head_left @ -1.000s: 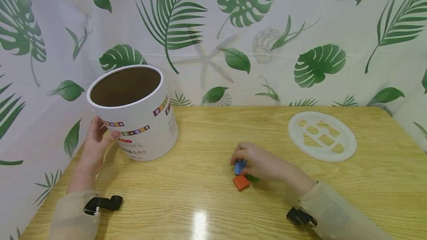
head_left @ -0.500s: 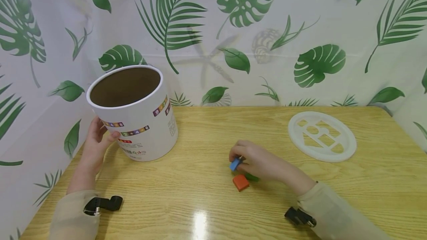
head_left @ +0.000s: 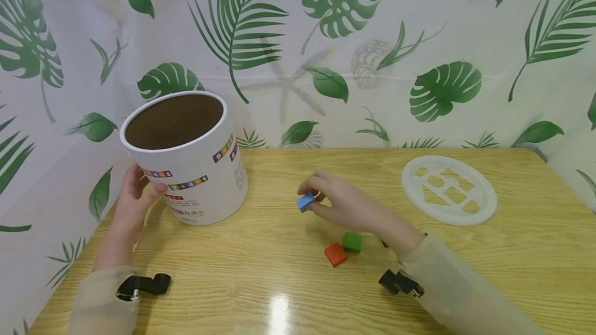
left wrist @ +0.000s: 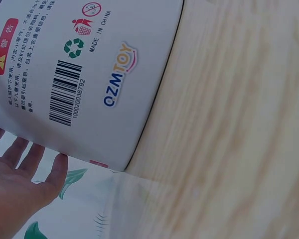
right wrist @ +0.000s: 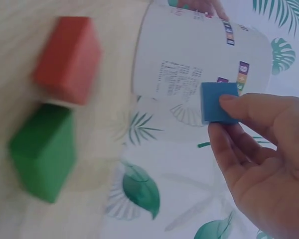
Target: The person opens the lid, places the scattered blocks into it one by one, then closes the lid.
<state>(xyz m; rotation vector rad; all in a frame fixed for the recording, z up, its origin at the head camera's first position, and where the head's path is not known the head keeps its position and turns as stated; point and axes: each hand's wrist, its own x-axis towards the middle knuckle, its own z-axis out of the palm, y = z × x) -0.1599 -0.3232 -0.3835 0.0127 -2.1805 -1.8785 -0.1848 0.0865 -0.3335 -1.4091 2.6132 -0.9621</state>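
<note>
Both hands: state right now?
Left hand: open, touching the side of the white tub.
Right hand: closed, pinching the blue block.

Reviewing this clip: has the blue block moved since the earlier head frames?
Yes. In the head view, the blue block has shifted left and up the picture, away from the unmoved red block.

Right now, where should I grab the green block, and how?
I'd pinch the green block by its near and far sides, coming down from above and the right. Those sides look flat and free, while the red block crowds its left, leaving little room there.
</note>
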